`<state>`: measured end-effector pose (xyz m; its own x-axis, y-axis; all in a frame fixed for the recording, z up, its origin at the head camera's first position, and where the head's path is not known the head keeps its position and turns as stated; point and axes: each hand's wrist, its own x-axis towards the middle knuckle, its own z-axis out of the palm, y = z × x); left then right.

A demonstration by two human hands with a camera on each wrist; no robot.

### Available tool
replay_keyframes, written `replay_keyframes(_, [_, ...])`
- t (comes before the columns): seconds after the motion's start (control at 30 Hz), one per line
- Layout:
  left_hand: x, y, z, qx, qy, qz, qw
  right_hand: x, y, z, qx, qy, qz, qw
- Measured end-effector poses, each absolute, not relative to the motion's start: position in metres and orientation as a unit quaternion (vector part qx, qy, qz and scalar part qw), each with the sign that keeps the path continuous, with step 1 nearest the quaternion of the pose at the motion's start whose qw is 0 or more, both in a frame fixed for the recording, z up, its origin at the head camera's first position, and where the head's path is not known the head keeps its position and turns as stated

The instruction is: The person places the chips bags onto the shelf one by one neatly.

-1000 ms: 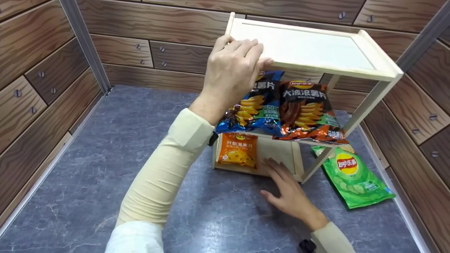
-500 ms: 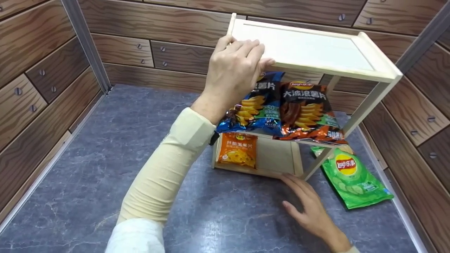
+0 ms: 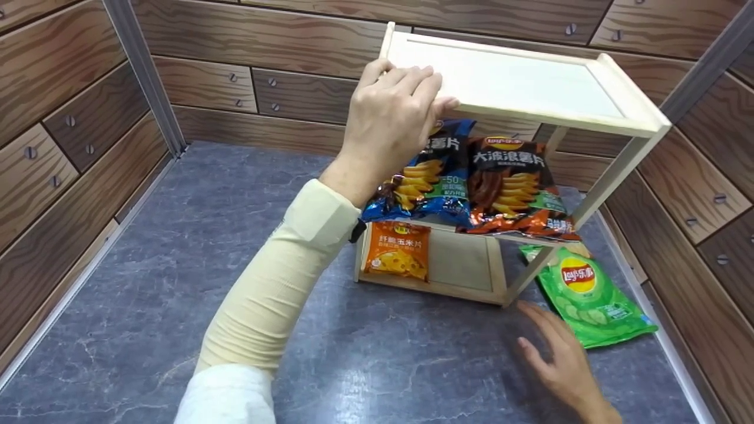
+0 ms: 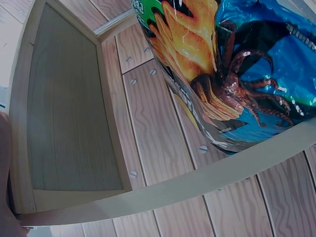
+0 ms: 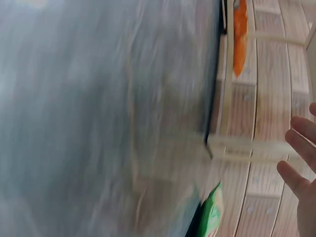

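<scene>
A light wooden shelf rack (image 3: pixel 595 188) stands on the grey marbled surface. At its top left corner my left hand (image 3: pixel 392 112) grips the upper board, thumb along the front edge. The middle tier holds a blue chip bag (image 3: pixel 427 176), partly hidden by that hand, and a dark red-orange chip bag (image 3: pixel 509 188). An orange corn chip bag (image 3: pixel 397 253) leans on the left of the bottom tier. My right hand (image 3: pixel 559 359), fingers extended and holding nothing, is beside the rack's front right corner, its fingers close to a green chip bag (image 3: pixel 589 300) lying on the surface.
Wood-plank patterned walls (image 3: pixel 306 53) enclose the surface (image 3: pixel 235 194) at the back and both sides. A metal post (image 3: pixel 147 76) rises at the back left corner. The green bag lies close to the right wall.
My right hand has withdrawn from the bottom tier and moved right, toward the green chip bag. My left hand stays on the rack's top, and the bags keep their places.
</scene>
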<state>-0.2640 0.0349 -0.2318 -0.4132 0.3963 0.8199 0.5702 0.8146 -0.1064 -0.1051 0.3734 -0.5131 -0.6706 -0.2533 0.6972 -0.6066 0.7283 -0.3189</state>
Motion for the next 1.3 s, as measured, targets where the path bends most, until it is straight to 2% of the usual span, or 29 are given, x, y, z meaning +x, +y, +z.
replay_keyframes(0.33, [-0.264,0.035,-0.231,-0.288,-0.835,-0.091,0.46,-0.12,0.419,-0.516,0.151,-0.907,0.234,0.315])
replay_keyframes(0.8, [-0.265,0.035,-0.233,-0.29,-0.828,-0.091,0.471,-0.15,0.452,-0.526,0.061,-0.959,0.181,0.21])
replay_keyframes(0.97, [-0.265,0.035,-0.232,-0.291,-0.828,-0.092,0.471,-0.16,0.468,-0.527,0.034,-0.975,0.162,0.149])
replay_keyframes(1.17, [-0.265,0.034,-0.233,-0.29,-0.829,-0.091,0.469,-0.17,0.48,-0.529,-0.027,-0.987,0.155,0.032])
replay_keyframes(1.3, [-0.266,0.034,-0.232,-0.291,-0.829,-0.092,0.469,-0.176,0.478,-0.53,-0.047,-0.985,0.163,-0.018])
